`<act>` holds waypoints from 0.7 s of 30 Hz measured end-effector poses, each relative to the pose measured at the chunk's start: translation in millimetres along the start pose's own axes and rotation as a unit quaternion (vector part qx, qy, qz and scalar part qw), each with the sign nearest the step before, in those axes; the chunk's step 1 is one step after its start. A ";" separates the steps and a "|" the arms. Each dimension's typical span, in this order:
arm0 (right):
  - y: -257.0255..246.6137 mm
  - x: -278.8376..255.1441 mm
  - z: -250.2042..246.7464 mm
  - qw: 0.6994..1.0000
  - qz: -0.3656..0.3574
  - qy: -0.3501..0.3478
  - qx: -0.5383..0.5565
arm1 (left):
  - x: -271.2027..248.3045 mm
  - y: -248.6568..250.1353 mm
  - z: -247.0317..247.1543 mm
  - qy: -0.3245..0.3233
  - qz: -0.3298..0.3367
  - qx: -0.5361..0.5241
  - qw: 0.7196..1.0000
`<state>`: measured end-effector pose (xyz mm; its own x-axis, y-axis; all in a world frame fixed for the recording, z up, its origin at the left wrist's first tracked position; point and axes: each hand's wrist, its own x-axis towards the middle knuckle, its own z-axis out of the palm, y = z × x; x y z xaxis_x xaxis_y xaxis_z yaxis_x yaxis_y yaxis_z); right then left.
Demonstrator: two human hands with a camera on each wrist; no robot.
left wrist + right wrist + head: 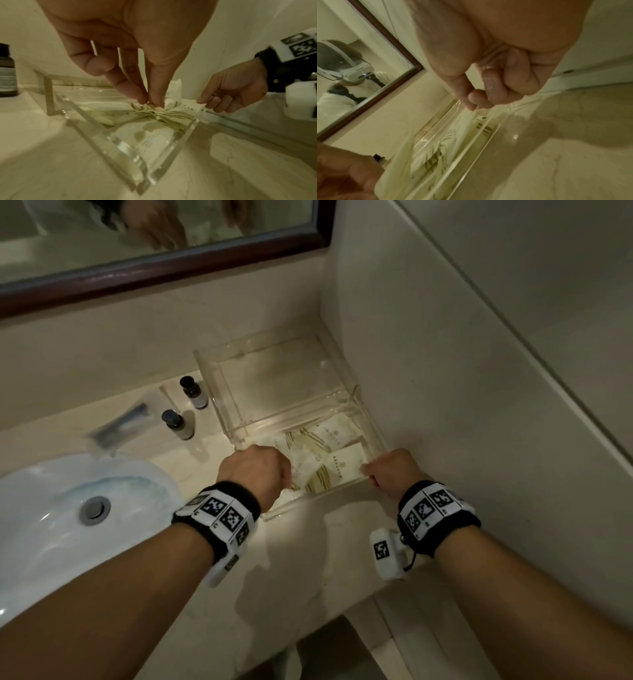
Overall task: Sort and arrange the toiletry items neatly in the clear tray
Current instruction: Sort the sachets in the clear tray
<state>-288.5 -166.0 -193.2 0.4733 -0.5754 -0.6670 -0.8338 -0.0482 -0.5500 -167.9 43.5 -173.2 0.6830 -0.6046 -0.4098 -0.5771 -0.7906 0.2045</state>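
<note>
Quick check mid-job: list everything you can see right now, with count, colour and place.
clear tray: one, transparent, on the counter in the corner by the wall
sachets: several, white with gold stripes, in the tray's near compartment
small bottles: two, black caps, left of the tray
wrapped item: one, dark in a clear packet, by the sink
sink: one, white, left
mirror: one, dark brown frame, on the wall
left hand: pinches a sachet
right hand: grips the tray's right wall

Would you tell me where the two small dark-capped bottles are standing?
In the head view, the two bottles stand on the counter just left of the clear tray, between it and a wrapped razor.
</note>
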 end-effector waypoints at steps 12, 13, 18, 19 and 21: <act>1.6 4.0 7.1 0.997 -0.009 0.074 -0.032 | -7.8 0.4 -8.7 -0.040 0.038 0.135 0.989; 0.7 4.5 7.5 0.996 -0.006 0.079 -0.035 | -7.2 -0.8 -7.5 -0.043 0.038 0.133 0.989; -11.9 5.2 8.3 0.993 -0.012 0.114 -0.014 | 2.5 -14.7 1.1 -0.036 -0.021 -0.037 0.998; -16.4 5.2 9.3 0.993 -0.020 0.117 -0.008 | 4.1 -17.2 1.7 -0.024 -0.035 -0.081 0.996; -26.5 3.2 12.5 0.992 -0.039 0.119 0.000 | 5.1 -20.3 1.5 -0.006 -0.055 -0.151 0.987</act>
<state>-261.4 -156.3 -187.0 0.4553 -0.7460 -0.4860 -0.7975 -0.0990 -0.5951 -153.4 56.7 -180.8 0.7277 -0.5138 -0.4544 -0.3393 -0.8454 0.4125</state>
